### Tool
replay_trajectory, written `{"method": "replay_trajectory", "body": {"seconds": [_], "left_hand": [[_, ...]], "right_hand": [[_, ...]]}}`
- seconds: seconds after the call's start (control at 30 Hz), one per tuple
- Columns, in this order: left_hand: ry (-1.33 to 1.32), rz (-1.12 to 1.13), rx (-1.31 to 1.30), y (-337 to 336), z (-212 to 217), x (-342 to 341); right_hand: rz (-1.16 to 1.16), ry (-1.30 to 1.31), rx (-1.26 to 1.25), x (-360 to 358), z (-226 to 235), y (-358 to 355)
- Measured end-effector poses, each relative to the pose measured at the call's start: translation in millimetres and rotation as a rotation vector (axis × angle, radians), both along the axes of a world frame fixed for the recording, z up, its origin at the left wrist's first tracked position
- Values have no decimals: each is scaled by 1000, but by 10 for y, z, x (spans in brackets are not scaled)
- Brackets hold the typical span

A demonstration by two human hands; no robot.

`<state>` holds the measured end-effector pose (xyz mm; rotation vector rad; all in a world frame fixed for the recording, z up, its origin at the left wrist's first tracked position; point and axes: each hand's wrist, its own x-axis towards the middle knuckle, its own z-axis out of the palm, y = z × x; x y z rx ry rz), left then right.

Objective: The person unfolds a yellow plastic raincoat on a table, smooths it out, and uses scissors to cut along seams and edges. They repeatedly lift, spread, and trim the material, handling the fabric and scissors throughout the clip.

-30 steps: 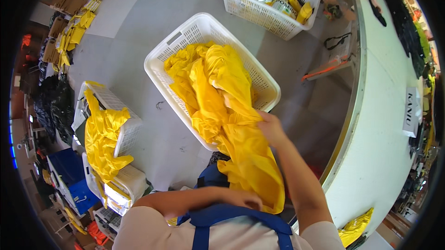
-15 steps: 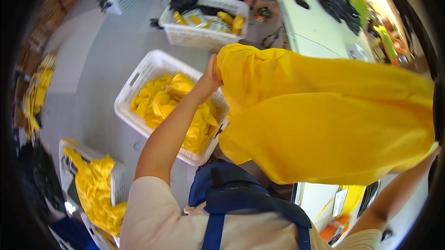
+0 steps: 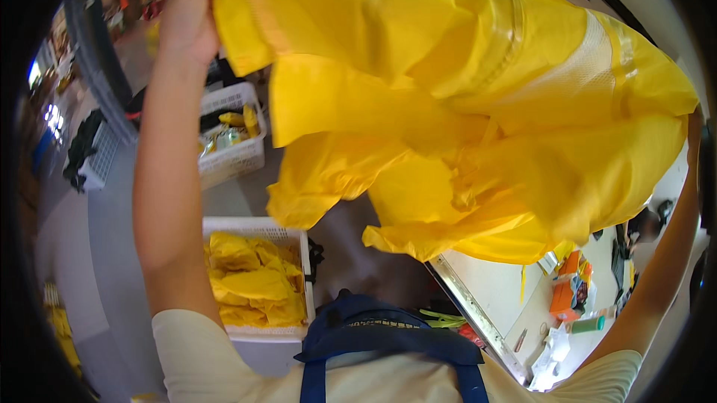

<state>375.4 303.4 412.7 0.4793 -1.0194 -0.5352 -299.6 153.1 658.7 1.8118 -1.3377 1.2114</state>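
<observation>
Left hand [image 3: 187, 18] raised high, fingers closed on top edge of yellow raincoat [image 3: 463, 112]. Raincoat spread wide overhead, hanging crumpled, pale stripe across upper right. Right hand hidden behind the cloth at far right; grip cannot be told. Below, on floor: white basket [image 3: 258, 227] with more yellow cloth. Farther off, second basket [image 3: 231, 156]. Table [image 3: 497, 291] at lower right.

The person is raising both bare arms high overhead, spread wide apart. The left hand [image 3: 187, 18] is lifted at the upper left with its fingers curled closed in a grip, the forearm rising straight from a pale short sleeve. The right arm is stretching up along the right edge, its hand hidden from view.
</observation>
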Motion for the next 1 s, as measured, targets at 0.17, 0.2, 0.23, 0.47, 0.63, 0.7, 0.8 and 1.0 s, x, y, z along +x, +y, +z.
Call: {"method": "replay_trajectory", "body": {"seconds": [0.17, 0.2, 0.23, 0.47, 0.63, 0.7, 0.8, 1.0], "left_hand": [[-57, -79, 19, -619, 427, -277], [-101, -95, 14, -823, 478, -284], [-192, -68, 63, -1086, 595, -389], [-333, 142, -89, -3537, 1217, -947], [-224, 297, -241, -3308, 2114, -1451], [-169, 323, -253, -3329, 2036, -1648], [-327, 279, -141, -2741, 2102, -2057], [-229, -603, 375, -4823, 802, -2302]], "right_hand": [[-57, -100, 117, -892, -496, -467], [-64, -116, 146, -1011, -601, -592], [-63, -148, 187, -1213, -814, -820], [-72, -164, 238, -1787, -761, -2020], [-80, -153, 161, -2168, -140, -2181], [-116, -128, 137, -2299, 181, -2114], [57, -234, 177, -2424, -70, -2828], [271, -33, 762, -3125, -195, -3083]]}}
